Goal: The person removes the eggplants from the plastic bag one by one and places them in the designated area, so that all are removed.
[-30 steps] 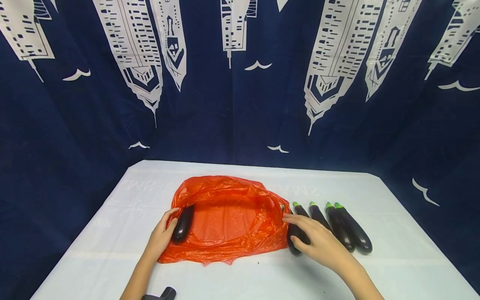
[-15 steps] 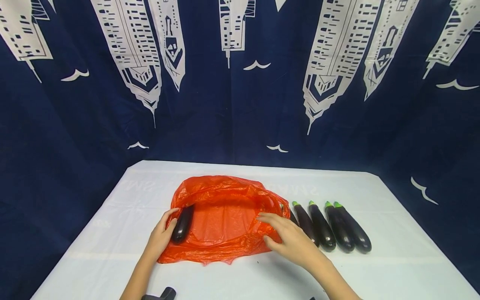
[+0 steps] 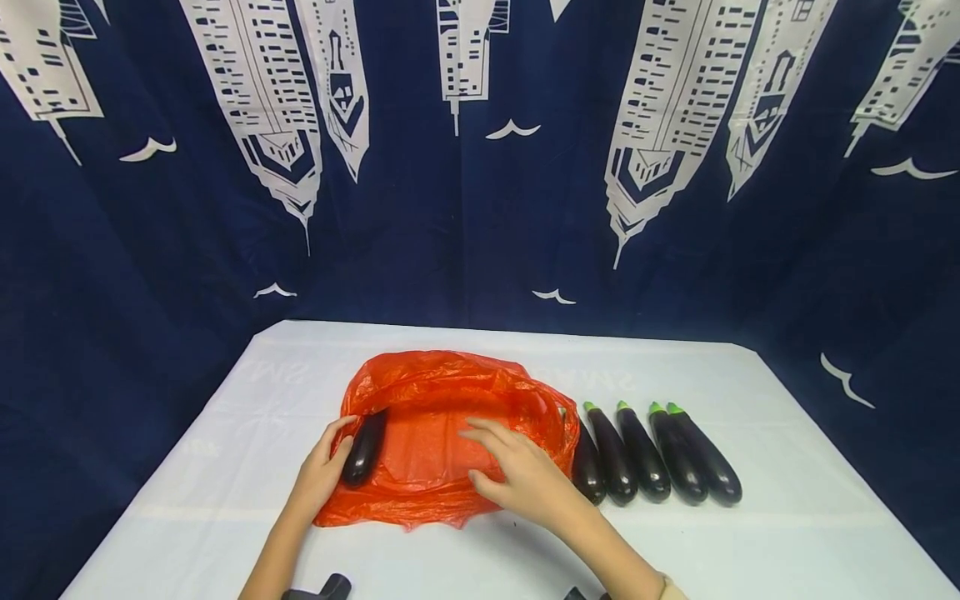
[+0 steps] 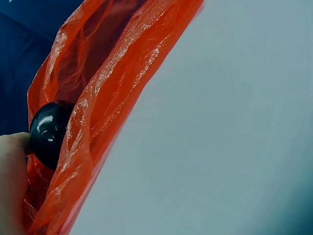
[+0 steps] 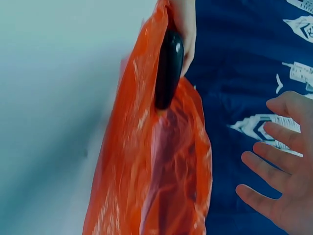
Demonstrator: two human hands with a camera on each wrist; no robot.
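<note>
In the head view a red plastic bag lies with its mouth wide, facing me. At its left side my left hand holds a dark, glossy eggplant in the bag's mouth. The left wrist view shows the thumb against the rounded end of that eggplant; the other fingers are mostly hidden. My right hand hovers over the right part of the bag, holding nothing. Its fingers are spread and loosely bent in the right wrist view, where the bag appears beside them.
Several eggplants with green stems lie side by side on the white table, right of the bag. The leftmost touches or nearly touches the bag's edge. Behind the table hangs a dark blue curtain with white building prints.
My right hand has moved left from the nearest eggplant in the row to above the bag, uncovering the row. The left hand, its eggplant and the bag have stayed put.
</note>
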